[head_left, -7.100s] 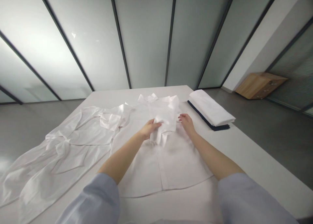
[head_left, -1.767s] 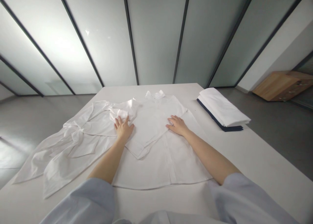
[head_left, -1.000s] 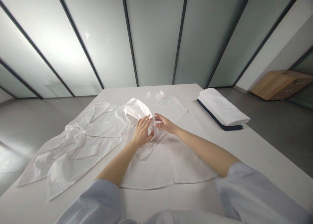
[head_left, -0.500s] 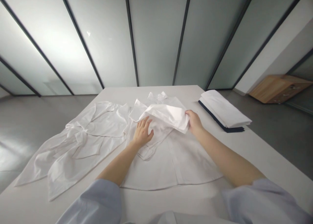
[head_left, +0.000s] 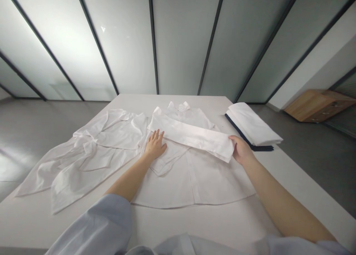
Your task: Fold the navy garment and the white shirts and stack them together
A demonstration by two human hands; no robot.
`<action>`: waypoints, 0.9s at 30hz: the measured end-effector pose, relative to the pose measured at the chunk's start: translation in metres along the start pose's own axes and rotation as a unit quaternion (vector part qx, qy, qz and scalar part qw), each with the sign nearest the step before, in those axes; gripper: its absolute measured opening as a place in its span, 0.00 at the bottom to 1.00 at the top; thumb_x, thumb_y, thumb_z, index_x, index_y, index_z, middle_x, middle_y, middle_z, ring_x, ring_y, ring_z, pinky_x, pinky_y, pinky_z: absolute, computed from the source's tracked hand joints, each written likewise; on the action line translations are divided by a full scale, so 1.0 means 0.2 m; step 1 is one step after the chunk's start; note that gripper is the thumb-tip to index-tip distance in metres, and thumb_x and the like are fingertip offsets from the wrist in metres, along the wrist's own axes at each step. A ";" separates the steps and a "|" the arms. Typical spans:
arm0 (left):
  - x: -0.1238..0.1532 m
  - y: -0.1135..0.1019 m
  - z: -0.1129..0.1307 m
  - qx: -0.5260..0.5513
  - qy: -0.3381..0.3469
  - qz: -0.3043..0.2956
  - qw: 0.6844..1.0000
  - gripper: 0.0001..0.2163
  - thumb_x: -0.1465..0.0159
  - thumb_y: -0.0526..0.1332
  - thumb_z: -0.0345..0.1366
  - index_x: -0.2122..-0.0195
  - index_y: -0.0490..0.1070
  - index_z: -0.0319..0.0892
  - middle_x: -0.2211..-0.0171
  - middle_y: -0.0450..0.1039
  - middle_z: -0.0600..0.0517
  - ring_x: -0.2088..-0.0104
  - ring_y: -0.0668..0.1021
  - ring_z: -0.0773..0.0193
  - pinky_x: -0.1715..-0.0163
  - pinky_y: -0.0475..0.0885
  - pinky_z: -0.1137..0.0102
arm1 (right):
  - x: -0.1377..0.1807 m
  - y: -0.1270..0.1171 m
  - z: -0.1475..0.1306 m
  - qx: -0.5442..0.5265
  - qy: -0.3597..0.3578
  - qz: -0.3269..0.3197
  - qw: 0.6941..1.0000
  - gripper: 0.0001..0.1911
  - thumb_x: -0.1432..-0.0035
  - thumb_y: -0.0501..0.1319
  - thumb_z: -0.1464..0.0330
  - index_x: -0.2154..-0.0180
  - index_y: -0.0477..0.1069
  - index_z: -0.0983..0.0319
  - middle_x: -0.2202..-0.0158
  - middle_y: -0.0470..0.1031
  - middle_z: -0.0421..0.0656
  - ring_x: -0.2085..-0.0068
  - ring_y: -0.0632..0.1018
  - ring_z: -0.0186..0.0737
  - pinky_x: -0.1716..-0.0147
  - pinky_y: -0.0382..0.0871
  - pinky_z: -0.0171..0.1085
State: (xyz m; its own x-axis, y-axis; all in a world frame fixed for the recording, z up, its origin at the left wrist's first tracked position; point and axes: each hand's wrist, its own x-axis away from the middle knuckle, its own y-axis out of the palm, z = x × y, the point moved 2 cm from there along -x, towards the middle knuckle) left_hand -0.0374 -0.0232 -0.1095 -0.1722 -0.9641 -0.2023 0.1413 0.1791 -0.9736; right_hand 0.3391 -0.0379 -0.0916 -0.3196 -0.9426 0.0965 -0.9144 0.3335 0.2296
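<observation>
1. Head view: the right hand [head_left: 241, 150] is gripping the right end of a white sleeve [head_left: 191, 133], with thumb and fingers clamped on the cloth.
2. The left hand [head_left: 155, 146] is resting just below the sleeve's left end, with its fingers spreading apart; whether the fingertips are pressing on the cloth cannot be told.
3. The sleeve is stretching across a white shirt [head_left: 219, 184], slanting from far left to near right and passing over the front strip.
4. The shirt is lying at the middle of a white table [head_left: 27, 225], its collar [head_left: 178, 106] pointing to the far edge and its hem curving along the near side.
5. A second sleeve [head_left: 171, 154] is lying slantwise over the shirt's left half, partly passing beneath the first.
6. A rumpled white garment [head_left: 94, 147] is spreading over the table's left part, beside the shirt.
7. A folded white cloth [head_left: 256, 125] is lying on a navy cloth [head_left: 263, 148] near the table's right edge.
8. Beyond the table, frosted panels [head_left: 180, 43] are standing in dark frames, and a wooden cabinet [head_left: 317, 104] is standing at the far right.
</observation>
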 end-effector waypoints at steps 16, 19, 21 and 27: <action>-0.04 0.00 -0.03 0.005 -0.007 -0.072 0.997 0.26 0.35 0.53 0.45 0.38 0.59 0.39 0.34 0.56 0.38 0.36 0.62 0.46 0.41 0.60 0.54 | -0.02 -0.28 0.01 0.322 -0.033 0.007 0.946 0.10 0.56 0.63 0.60 0.71 0.74 0.58 0.74 0.77 0.42 0.68 0.77 0.44 0.69 0.71 0.39; -0.07 -0.04 -0.03 -0.002 0.004 -0.066 0.998 0.23 0.37 0.56 0.45 0.43 0.65 0.42 0.41 0.65 0.40 0.41 0.68 0.47 0.45 0.65 0.55 | -0.05 -0.29 -0.03 0.433 -0.084 0.007 0.898 0.12 0.54 0.63 0.62 0.65 0.75 0.59 0.69 0.78 0.44 0.65 0.78 0.46 0.60 0.72 0.43; -0.10 -0.06 -0.05 -0.007 0.006 -0.019 1.000 0.20 0.38 0.57 0.43 0.45 0.67 0.43 0.45 0.68 0.41 0.43 0.69 0.47 0.46 0.65 0.55 | -0.08 -0.26 -0.06 0.469 -0.128 0.011 0.874 0.14 0.52 0.62 0.63 0.62 0.75 0.60 0.63 0.79 0.46 0.61 0.79 0.47 0.56 0.71 0.45; -0.26 -0.05 -0.18 -0.034 -0.036 0.062 0.997 0.27 0.39 0.57 0.35 0.37 0.59 0.41 0.37 0.58 0.38 0.39 0.63 0.44 0.44 0.63 0.52 | -0.15 0.00 0.01 0.535 -0.225 -0.111 0.807 0.18 0.44 0.59 0.62 0.53 0.74 0.59 0.49 0.76 0.49 0.48 0.76 0.49 0.49 0.69 0.47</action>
State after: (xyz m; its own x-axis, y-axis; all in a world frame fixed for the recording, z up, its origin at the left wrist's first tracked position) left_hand -0.0648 0.0321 -0.0924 -0.0876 -0.9449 -0.3153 0.0909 0.3076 -0.9472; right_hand 0.3479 -0.0091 -0.0966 0.0436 -0.9678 -0.2481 -0.5766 0.1784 -0.7973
